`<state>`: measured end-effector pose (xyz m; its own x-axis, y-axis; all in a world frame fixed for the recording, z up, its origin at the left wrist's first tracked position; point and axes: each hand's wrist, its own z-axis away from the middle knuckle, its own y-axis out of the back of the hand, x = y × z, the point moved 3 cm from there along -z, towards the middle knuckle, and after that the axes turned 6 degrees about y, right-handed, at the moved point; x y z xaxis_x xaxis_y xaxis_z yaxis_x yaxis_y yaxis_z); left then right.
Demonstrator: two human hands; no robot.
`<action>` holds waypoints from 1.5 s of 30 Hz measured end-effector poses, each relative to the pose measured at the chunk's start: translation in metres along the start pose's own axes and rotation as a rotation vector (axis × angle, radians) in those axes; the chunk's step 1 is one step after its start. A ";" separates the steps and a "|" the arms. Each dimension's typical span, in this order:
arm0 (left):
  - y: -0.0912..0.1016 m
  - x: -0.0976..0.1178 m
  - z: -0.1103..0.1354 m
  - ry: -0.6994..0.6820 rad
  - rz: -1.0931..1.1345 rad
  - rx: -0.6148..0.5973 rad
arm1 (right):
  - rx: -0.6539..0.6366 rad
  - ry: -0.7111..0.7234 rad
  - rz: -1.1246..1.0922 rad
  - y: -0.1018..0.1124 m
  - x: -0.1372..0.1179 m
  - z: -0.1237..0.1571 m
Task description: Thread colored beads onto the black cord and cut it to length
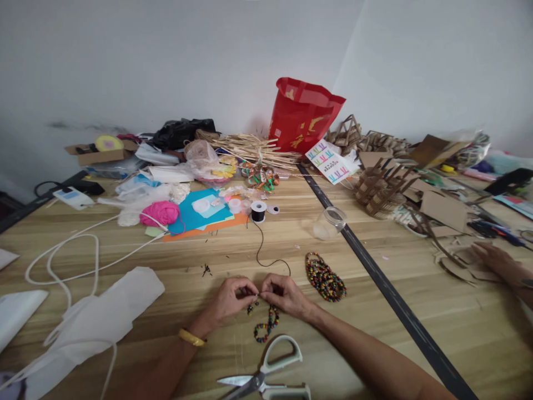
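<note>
My left hand and my right hand meet above the table, thumbs and forefingers pinched together on a thin beaded cord. Below the fingers a strand of small multicoloured beads hangs down and curls on the wood. Black cord runs from a white spool toward my right hand; its end is hidden there. To the right lies a coiled heap of finished-looking bead strands. White-handled scissors rest, blades apart, just in front of me. Tiny black cord scraps lie left of my hands.
A clear jar stands by a dark strip in the table. Pink yarn, blue sheets and white cable are at left. A red bag and small woven baskets are behind. Another person's hand is at right.
</note>
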<state>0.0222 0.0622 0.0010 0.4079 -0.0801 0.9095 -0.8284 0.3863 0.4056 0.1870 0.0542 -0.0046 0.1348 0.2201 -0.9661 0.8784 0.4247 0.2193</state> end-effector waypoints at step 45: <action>0.002 0.000 0.000 0.008 0.005 0.022 | -0.016 -0.018 -0.023 0.000 0.002 0.000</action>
<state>0.0207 0.0631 0.0020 0.4071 -0.0707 0.9106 -0.8384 0.3666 0.4033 0.1872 0.0545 -0.0063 0.1228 0.1942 -0.9733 0.8739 0.4437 0.1987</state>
